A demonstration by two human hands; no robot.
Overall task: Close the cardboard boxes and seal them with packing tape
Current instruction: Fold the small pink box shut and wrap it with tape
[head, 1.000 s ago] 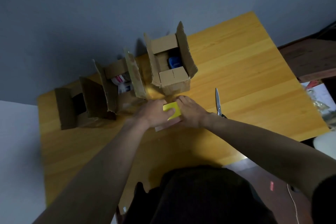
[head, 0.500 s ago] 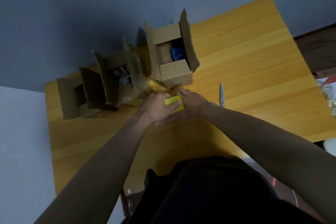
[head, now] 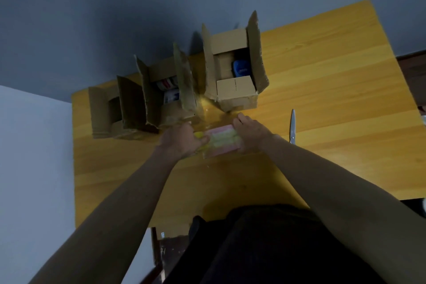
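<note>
- Three cardboard boxes stand open on the wooden surface [head: 322, 90]: right box [head: 235, 97], middle box [head: 168, 99], left box [head: 106, 117].
- Just in front of the right box, the left hand [head: 182, 139] curls around a yellow tape dispenser [head: 200, 139].
- The right hand [head: 250, 132] grips a pink packet's [head: 222, 143] right end.
- Scissors [head: 292, 125] lie right of that packet.

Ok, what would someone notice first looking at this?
Probably the three open boxes in a row along the far edge of the yellow table, flaps standing up. Just in front of them, the left hand and right hand hold a small pink and yellow object between them. Scissors lie to the right of the hands.
</note>
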